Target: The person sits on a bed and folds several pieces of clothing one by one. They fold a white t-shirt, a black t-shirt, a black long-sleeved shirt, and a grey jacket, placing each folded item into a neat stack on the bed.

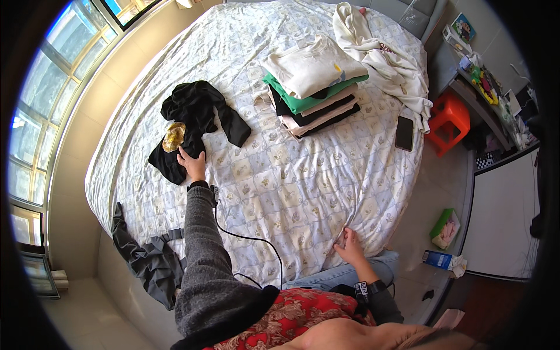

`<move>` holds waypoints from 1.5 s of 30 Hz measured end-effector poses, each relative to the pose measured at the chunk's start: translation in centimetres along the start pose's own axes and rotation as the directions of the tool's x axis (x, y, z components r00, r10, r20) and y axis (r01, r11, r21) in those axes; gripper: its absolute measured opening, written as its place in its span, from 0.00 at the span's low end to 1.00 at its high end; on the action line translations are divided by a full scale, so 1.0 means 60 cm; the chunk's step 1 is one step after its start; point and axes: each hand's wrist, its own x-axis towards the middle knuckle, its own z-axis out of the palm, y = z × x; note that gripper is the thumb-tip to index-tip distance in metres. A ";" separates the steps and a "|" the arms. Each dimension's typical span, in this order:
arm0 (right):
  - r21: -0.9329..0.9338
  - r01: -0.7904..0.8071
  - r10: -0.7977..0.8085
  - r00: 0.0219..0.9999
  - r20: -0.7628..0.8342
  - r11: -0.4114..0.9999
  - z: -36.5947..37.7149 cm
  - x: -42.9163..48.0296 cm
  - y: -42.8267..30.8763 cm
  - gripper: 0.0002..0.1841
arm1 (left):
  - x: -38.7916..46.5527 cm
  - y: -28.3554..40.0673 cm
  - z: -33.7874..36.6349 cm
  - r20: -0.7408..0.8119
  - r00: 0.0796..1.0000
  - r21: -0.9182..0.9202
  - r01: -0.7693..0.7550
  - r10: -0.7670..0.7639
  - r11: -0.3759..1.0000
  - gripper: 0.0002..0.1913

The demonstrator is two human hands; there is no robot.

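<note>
My left hand (193,164) reaches forward onto a crumpled black garment (195,109) that bears a shiny gold patch (174,136). Its fingers are spread and touch the cloth just below the patch; whether they pinch any of it cannot be told. My right hand (349,247) rests near the bed's front edge, thumb and fingertips at a crease of the patterned bedsheet (280,205). To the right of the black garment stands a stack of folded clothes, with a white top (315,65) uppermost and a green garment (302,103) beneath it.
A white hooded garment (389,65) sprawls at the bed's back right, near a smartphone (404,134). Grey clothing (153,258) hangs over the left edge. A black cable (258,238) runs from my left wrist. Right of the bed are a red plastic stool (448,122) and a cluttered desk (481,105).
</note>
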 end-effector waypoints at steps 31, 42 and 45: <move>-0.024 0.020 -0.024 0.986 -0.164 1.000 0.020 -0.019 0.002 0.35 | -0.076 -0.002 -0.159 0.519 0.852 -0.853 0.521 -0.067 0.028 0.10; 0.872 -0.469 0.274 0.864 0.422 0.137 -0.070 -0.120 -0.084 0.24 | -0.674 0.390 -0.238 0.522 -0.599 -0.251 0.572 0.607 0.781 0.15; 0.817 -0.308 0.429 0.900 0.084 0.488 -0.090 -0.151 -0.067 0.21 | -0.657 0.400 -0.249 0.470 -0.715 -0.368 0.374 0.517 0.851 0.17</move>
